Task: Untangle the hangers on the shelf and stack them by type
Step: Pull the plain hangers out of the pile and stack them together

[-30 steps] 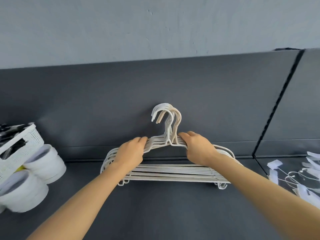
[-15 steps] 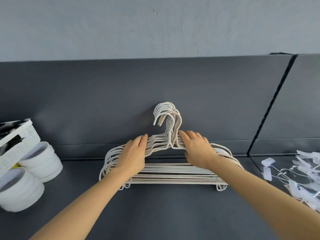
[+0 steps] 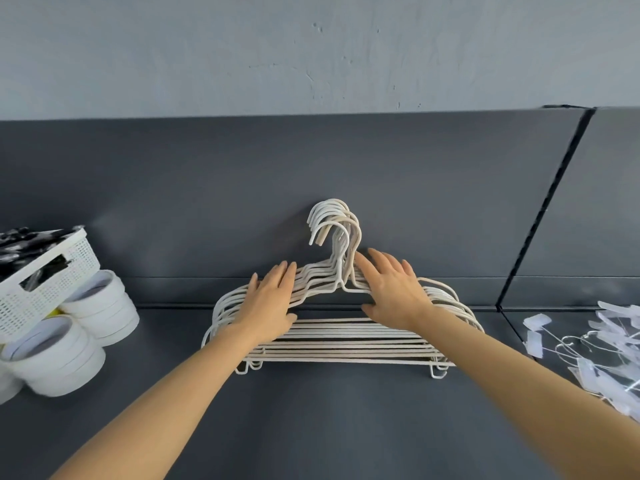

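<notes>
A stack of several white hangers (image 3: 346,344) lies flat on the dark grey shelf (image 3: 329,427), hooks pointing up against the back panel. My left hand (image 3: 270,303) rests flat on the stack's left shoulder, fingers straight. On the right shoulder, just beside the hook necks, my right hand (image 3: 391,292) lies with its fingers spread. A separate heap of clear clip hangers with wire hooks (image 3: 599,351) sits at the far right of the shelf.
A white perforated basket (image 3: 45,285) with dark contents stands at the left, propped on several rolls of white tape (image 3: 69,344). A dark vertical seam (image 3: 540,209) divides the back panel at the right. A pale wall rises above.
Both hands have uncurled from gripping the hanger shoulders and now lie flat with straight fingers on the stack. The stack has stayed in place.
</notes>
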A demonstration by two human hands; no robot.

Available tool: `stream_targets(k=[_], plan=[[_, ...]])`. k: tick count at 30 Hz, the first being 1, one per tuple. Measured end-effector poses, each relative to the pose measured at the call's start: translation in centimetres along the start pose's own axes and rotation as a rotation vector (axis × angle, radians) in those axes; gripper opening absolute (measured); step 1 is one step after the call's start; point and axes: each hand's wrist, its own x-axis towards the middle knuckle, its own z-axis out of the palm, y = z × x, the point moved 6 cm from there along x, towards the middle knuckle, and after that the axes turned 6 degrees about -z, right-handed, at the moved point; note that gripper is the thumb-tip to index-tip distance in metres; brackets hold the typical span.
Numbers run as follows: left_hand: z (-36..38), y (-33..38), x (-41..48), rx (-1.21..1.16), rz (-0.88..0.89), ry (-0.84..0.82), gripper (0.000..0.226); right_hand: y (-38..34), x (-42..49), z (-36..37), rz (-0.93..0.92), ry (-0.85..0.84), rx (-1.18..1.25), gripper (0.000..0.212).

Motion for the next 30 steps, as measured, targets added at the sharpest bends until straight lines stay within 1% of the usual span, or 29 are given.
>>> stream_targets(k=[2,4,7,10,12,18,25,28,30], plan=[[0.0,-0.1,-0.1,0.008,0.01,-0.007,0.102,0.2,-0.2,-0.2,0.019,0.002,-0.01,0.1],[0.0,-0.1,-0.4,0.043,0.015,0.04,0.105,0.4,-0.6,-0.2,0.024,0.016,0.001,0.1],[0.3,0.1,-0.8,0.054,0.004,0.102,0.101,0.4,-1.3,0.0,0.014,0.03,0.003,0.1],[0.4,0.3,-0.8,0.038,-0.02,0.128,0.094,0.2,-1.4,0.3,0.017,0.039,0.022,0.094],[0.2,0.3,-0.8,0.046,-0.029,0.132,0.095,0.1,-1.4,0.1,0.011,0.058,0.022,0.091],[-0.8,-0.1,-1.4,0.055,-0.052,0.138,0.101,0.2,-1.6,-0.1,0.007,0.077,-0.008,0.096],[-2.2,1.3,-2.6,0.099,0.021,0.176,0.101,-0.1,-2.2,-0.5,0.015,0.072,-0.025,0.099],[-3.6,2.6,-3.4,0.096,0.09,0.261,0.097,-0.3,-3.1,-1.3,0.024,0.088,-0.004,0.097],[-4.5,3.7,-4.4,0.086,0.19,0.345,0.09,-0.4,-4.2,-2.0,0.032,0.114,0.029,0.093]])
